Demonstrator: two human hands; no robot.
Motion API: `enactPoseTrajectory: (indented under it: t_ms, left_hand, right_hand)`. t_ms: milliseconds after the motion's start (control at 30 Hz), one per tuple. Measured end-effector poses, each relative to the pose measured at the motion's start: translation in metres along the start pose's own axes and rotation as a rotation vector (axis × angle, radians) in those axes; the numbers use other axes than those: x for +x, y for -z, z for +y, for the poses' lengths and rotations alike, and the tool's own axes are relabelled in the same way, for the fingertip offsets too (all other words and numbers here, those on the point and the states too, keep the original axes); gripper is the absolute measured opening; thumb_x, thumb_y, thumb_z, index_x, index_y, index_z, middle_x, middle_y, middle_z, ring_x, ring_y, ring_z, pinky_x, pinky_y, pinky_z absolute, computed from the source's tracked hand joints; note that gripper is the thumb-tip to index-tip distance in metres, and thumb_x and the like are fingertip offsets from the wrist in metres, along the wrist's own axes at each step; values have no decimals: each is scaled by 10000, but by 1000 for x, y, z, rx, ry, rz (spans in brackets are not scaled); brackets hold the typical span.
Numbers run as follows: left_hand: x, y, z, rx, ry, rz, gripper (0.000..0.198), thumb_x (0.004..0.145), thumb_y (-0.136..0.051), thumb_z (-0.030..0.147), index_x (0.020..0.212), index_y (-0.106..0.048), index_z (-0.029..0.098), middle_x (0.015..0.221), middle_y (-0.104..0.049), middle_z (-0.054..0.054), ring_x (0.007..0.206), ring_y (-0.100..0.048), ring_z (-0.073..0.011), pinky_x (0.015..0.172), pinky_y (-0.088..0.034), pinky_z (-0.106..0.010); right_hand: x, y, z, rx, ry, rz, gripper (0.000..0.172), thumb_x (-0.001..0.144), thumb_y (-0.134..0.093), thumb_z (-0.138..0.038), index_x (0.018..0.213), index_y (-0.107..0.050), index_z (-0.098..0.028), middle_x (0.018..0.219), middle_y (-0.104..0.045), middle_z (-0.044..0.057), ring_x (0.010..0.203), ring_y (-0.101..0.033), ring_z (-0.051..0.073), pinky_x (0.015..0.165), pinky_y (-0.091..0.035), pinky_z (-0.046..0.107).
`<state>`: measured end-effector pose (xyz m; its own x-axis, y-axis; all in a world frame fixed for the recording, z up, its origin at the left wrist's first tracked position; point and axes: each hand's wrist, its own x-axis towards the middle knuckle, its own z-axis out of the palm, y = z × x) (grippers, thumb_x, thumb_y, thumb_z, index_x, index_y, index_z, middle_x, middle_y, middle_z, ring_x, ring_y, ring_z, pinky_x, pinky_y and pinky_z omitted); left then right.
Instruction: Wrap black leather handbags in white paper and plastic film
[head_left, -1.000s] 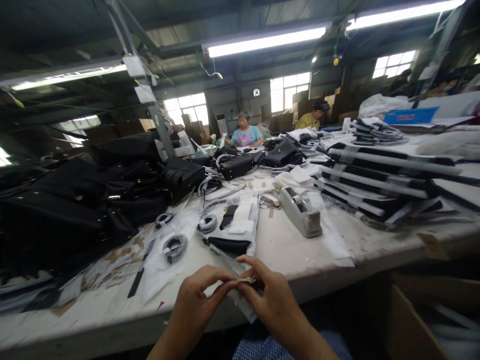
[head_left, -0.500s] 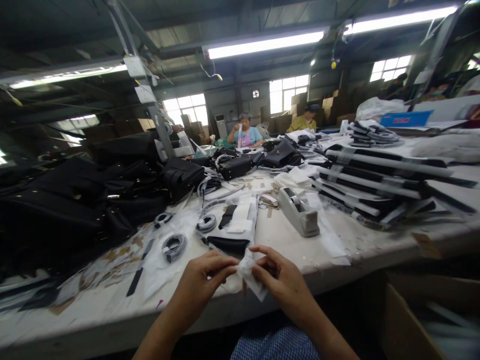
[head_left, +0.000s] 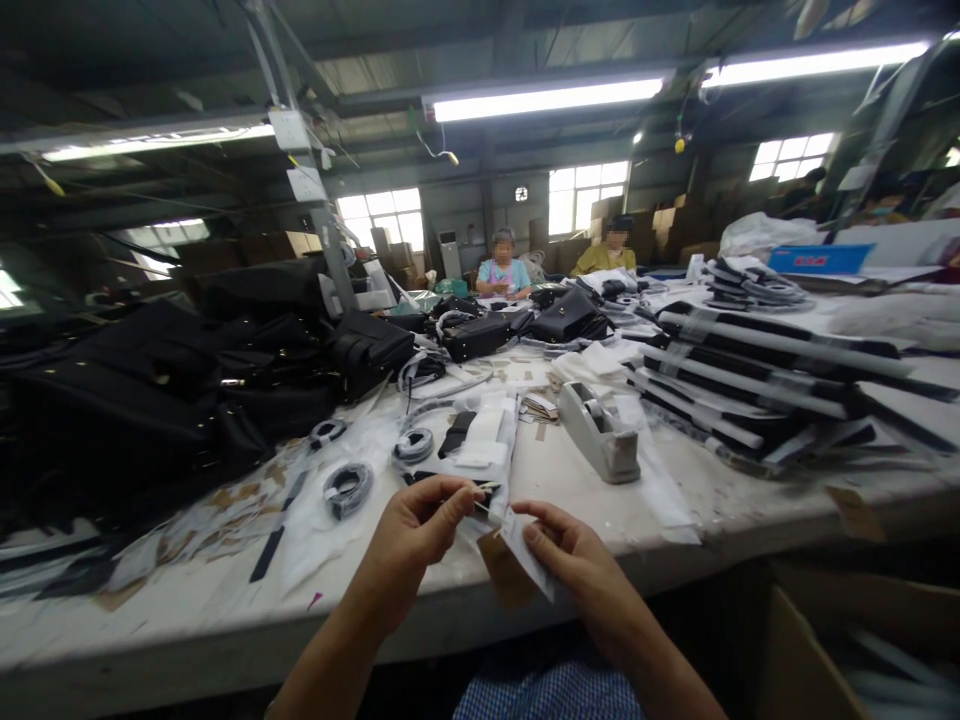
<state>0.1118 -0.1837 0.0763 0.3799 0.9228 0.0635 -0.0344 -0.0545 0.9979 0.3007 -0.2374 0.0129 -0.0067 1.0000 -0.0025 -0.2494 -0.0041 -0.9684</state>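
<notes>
My left hand [head_left: 420,530] pinches a thin pale string [head_left: 484,505] between thumb and forefinger, near the table's front edge. Beside it, my right hand [head_left: 577,560] grips the edge of a white tag [head_left: 529,556]. A brown tag [head_left: 504,570] hangs next to the white one, between the hands. Just beyond the fingers lies a wrapped item with a white sheet [head_left: 484,435] and a black strip [head_left: 455,434] on top; my left hand partly hides it. Coiled plastic-wrapped straps [head_left: 349,492] lie to its left.
A grey tape dispenser [head_left: 600,435] stands right of centre. Flat wrapped black pieces [head_left: 757,375] are stacked at the right, black bags [head_left: 127,400] heaped at the left. A cardboard box [head_left: 799,650] sits below the table's right edge. Two people [head_left: 502,270] work across the table.
The crumpled white wrapping between my hands has given way to a white tag and a brown tag on a string. My left hand has risen slightly. A person opposite has lowered a raised arm.
</notes>
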Motion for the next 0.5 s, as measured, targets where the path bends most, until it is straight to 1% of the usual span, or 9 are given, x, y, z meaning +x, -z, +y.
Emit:
enactPoseTrajectory:
  t_ms: [67, 133, 200, 267, 333, 367, 400, 500]
  left_hand:
    - [-1, -3, 5, 33, -4, 3, 351, 750, -746, 519, 820, -724, 176, 536, -438, 50, 441, -230, -49, 406, -138, -199]
    - [-3, -5, 10, 71, -22, 27, 346, 758, -735, 521, 761, -721, 175, 543, -479, 35, 445, -243, -51, 414, -147, -209]
    - [-3, -7, 12, 74, -47, 52, 333, 765, -732, 506, 756, -725, 173, 579, -534, 20, 450, -262, -49, 416, -157, -209]
    - [-4, -8, 12, 12, -58, 51, 313, 767, -742, 482, 789, -728, 171, 652, -593, 3, 450, -285, -39, 407, -171, -201]
    - [-4, -9, 12, -110, -73, 30, 284, 778, -751, 449, 818, -720, 170, 701, -616, -2, 453, -321, -27, 403, -202, -178]
    - [-4, -11, 12, -190, -80, 14, 270, 788, -753, 431, 819, -711, 166, 701, -609, 3, 461, -345, -21, 411, -231, -161]
    - [-5, -13, 12, -286, -90, -2, 256, 797, -757, 411, 817, -701, 163, 695, -594, 12, 474, -371, -17, 429, -269, -143]
    - [-6, -19, 12, -611, -101, -47, 211, 794, -784, 336, 819, -676, 156, 697, -547, 34, 533, -444, -14, 523, -392, -115]
  right_hand:
    - [-1, 2, -2, -248, 111, 122, 420, 866, -639, -508, 1146, -668, -197, 857, -704, 41, 797, -654, 213, 697, -491, 295]
    - [-3, 3, -6, -456, 220, 238, 312, 894, -610, -472, 1068, -708, -232, 925, -718, 39, 876, -652, 224, 774, -481, 304]
    - [-6, 3, -10, -553, 268, 285, 250, 901, -605, -447, 981, -727, -244, 952, -721, 28, 920, -643, 226, 816, -464, 296]
    - [-8, 1, -12, -526, 245, 248, 267, 904, -595, -463, 934, -719, -228, 885, -707, 23, 839, -631, 207, 743, -460, 276]
    - [-8, -3, -8, -425, 188, 165, 320, 901, -586, -500, 927, -702, -203, 804, -675, 18, 730, -595, 180, 643, -441, 257]
    - [-7, -6, -4, -362, 161, 121, 344, 896, -588, -517, 919, -692, -190, 782, -660, 17, 702, -578, 170, 616, -430, 250]
    - [-6, -10, 1, -298, 139, 80, 361, 887, -596, -529, 903, -683, -179, 771, -650, 17, 693, -569, 164, 607, -426, 245]
    - [-2, -21, 19, -169, 108, -22, 376, 870, -622, -533, 871, -663, -159, 789, -653, 22, 726, -582, 165, 644, -442, 245]
